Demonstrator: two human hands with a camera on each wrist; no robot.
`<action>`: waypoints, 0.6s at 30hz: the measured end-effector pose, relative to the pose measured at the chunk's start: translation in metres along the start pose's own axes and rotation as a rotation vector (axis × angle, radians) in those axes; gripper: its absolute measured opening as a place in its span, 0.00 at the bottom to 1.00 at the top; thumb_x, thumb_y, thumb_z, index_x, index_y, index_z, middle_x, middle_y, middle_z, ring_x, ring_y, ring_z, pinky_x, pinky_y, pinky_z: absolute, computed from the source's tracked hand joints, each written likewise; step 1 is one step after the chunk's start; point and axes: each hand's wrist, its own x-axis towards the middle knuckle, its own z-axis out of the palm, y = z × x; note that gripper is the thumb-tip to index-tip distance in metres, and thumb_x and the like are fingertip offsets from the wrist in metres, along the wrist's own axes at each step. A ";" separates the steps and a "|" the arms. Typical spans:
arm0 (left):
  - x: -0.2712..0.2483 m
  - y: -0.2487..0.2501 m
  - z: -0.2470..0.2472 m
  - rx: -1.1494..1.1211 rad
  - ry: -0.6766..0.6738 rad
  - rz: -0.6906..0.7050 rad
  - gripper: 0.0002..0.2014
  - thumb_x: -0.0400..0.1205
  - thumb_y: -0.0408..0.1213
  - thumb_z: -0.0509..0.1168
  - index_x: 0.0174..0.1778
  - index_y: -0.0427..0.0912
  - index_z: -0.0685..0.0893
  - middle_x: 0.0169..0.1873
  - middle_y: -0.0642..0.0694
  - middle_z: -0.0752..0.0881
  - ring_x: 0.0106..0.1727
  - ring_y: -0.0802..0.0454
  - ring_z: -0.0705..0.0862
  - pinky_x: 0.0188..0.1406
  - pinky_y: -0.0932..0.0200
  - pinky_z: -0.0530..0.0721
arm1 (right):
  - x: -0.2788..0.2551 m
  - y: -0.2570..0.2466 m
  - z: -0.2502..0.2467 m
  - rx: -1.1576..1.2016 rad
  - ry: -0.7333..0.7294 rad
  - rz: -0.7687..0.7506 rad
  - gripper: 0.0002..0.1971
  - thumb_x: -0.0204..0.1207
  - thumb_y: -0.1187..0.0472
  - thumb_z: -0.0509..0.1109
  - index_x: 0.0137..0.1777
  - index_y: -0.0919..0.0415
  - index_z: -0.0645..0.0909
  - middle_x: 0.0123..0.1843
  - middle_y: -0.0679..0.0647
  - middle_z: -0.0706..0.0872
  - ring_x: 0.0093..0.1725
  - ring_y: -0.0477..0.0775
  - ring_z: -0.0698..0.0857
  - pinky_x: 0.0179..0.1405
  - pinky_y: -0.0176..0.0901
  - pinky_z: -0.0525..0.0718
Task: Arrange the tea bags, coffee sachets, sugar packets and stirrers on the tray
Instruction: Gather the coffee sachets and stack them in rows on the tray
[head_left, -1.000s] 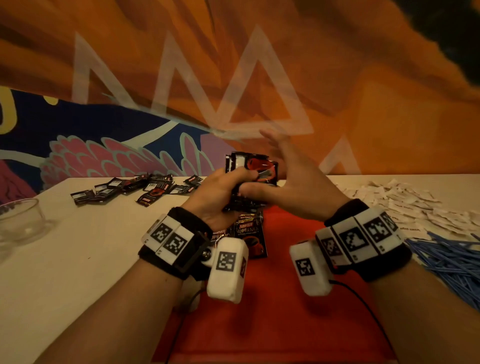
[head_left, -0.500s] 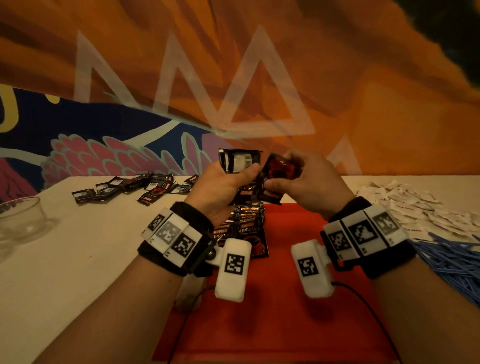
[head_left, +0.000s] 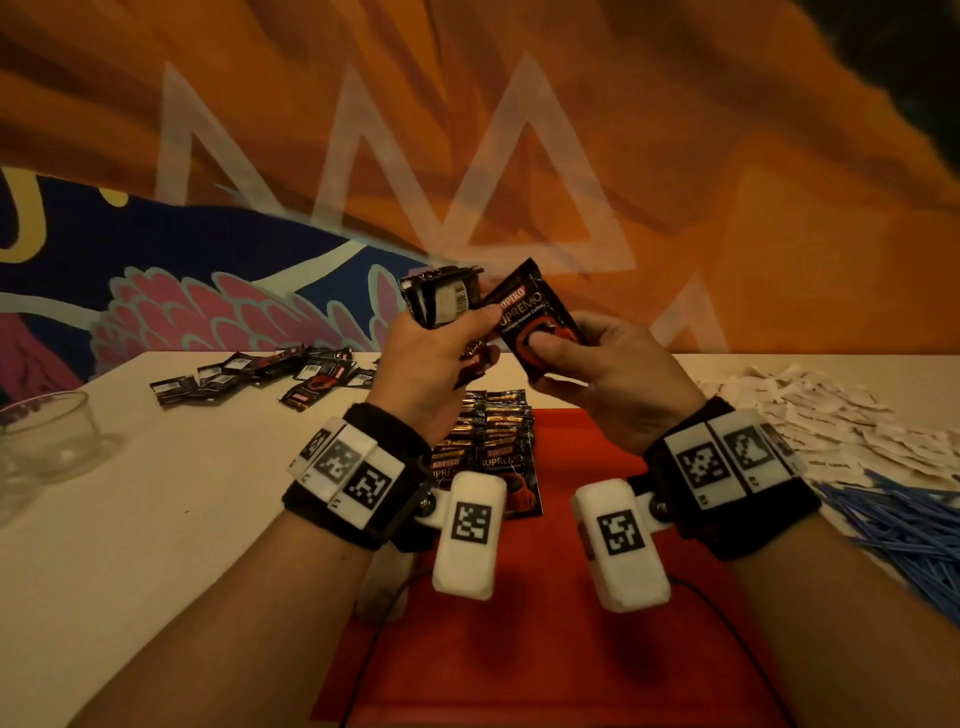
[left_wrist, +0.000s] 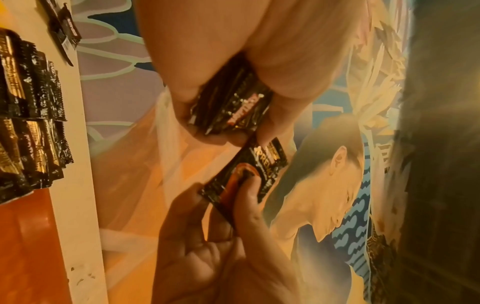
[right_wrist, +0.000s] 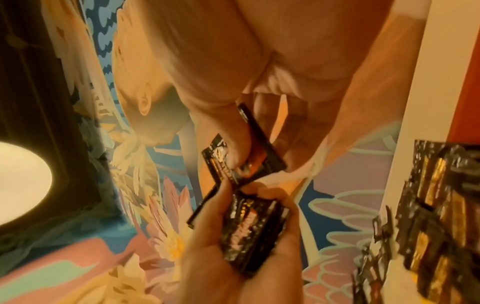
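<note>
My left hand (head_left: 441, 343) grips a stack of black coffee sachets (head_left: 444, 301) above the far end of the red tray (head_left: 571, 649). Beside it my right hand (head_left: 587, 358) pinches a single black-and-red coffee sachet (head_left: 535, 317), label facing me, tilted and apart from the stack. The left wrist view shows the stack (left_wrist: 231, 107) in curled fingers and the single sachet (left_wrist: 246, 174) under the right thumb. In the right wrist view the single sachet (right_wrist: 262, 144) sits above the stack (right_wrist: 249, 224). Overlapping rows of coffee sachets (head_left: 488, 447) lie on the tray's far left part.
More loose coffee sachets (head_left: 260, 371) are scattered on the white table (head_left: 156, 519) at far left. A glass bowl (head_left: 49, 436) stands at the left edge. White sugar packets (head_left: 810, 415) are heaped at far right, with blue stirrers (head_left: 904, 525) in front of them.
My right hand has drawn one sachet off the stack and turned it label-up to the right. Both hands have risen a little.
</note>
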 end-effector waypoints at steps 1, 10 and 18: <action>0.000 0.000 0.001 -0.003 -0.006 -0.007 0.09 0.83 0.27 0.68 0.56 0.42 0.86 0.47 0.44 0.90 0.46 0.49 0.86 0.39 0.57 0.82 | 0.000 0.001 -0.001 -0.062 0.015 -0.023 0.07 0.76 0.72 0.73 0.51 0.64 0.85 0.48 0.58 0.89 0.44 0.51 0.89 0.45 0.42 0.89; -0.001 -0.001 0.002 0.098 0.042 -0.054 0.05 0.82 0.28 0.68 0.44 0.42 0.86 0.37 0.48 0.87 0.42 0.48 0.83 0.37 0.54 0.79 | 0.003 0.010 -0.003 -0.713 0.120 -0.271 0.08 0.68 0.61 0.83 0.42 0.46 0.89 0.38 0.36 0.89 0.42 0.32 0.85 0.40 0.25 0.78; 0.001 0.011 -0.012 0.048 -0.071 -0.169 0.04 0.81 0.27 0.67 0.49 0.37 0.86 0.39 0.43 0.89 0.43 0.46 0.90 0.43 0.51 0.89 | 0.001 0.005 -0.002 -0.574 0.028 -0.226 0.04 0.72 0.66 0.79 0.40 0.57 0.89 0.35 0.45 0.90 0.33 0.35 0.85 0.33 0.26 0.80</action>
